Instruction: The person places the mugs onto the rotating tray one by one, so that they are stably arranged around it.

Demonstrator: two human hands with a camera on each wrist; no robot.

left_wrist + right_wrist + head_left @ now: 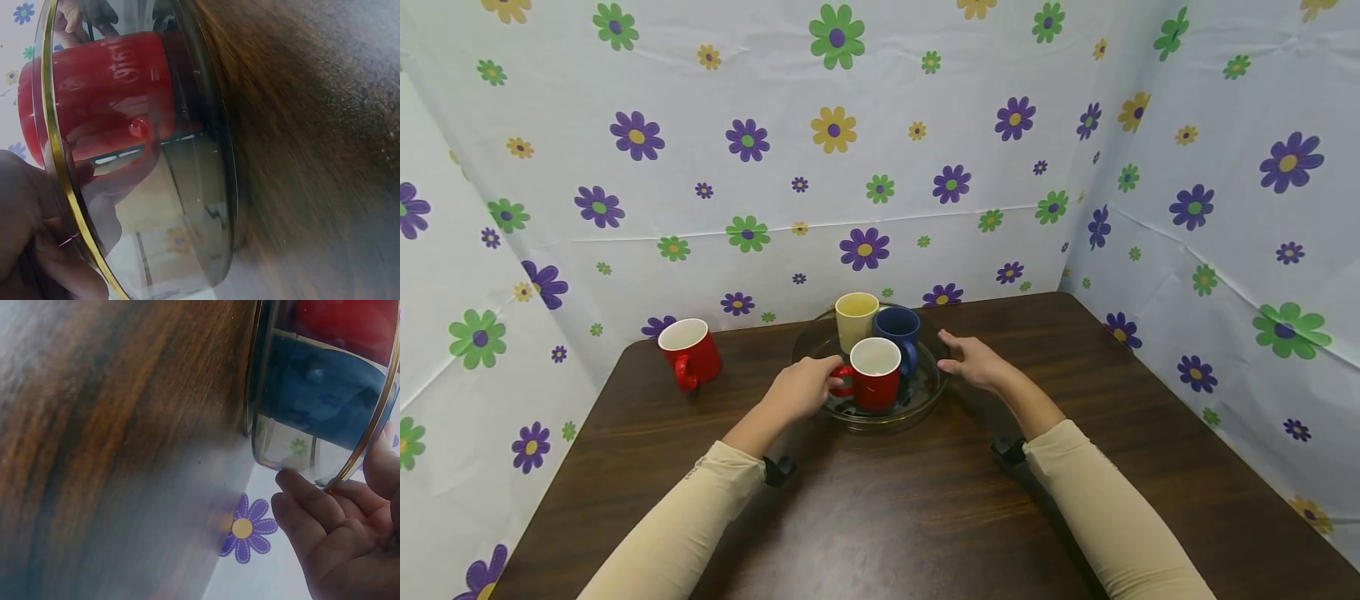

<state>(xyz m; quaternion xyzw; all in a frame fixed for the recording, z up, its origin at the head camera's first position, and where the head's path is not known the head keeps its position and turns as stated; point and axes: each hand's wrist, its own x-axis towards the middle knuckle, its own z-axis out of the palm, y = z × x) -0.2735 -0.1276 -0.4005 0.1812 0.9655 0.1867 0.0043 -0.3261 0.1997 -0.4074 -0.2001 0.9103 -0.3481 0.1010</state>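
A round glass tray with a gold rim stands on the table. In it are a red mug, a yellow mug and a blue mug. My left hand reaches over the rim and pinches the red mug's handle, which shows through the glass in the left wrist view. At the tray's right side, my right hand has thumb and fingers spread; in the right wrist view its fingertips are against the glass wall. The tray's bottom is mostly hidden.
Another red mug, white inside, sits at the table's back left with its handle toward me. The dark wooden table meets flower-patterned white sheeting behind and on both sides.
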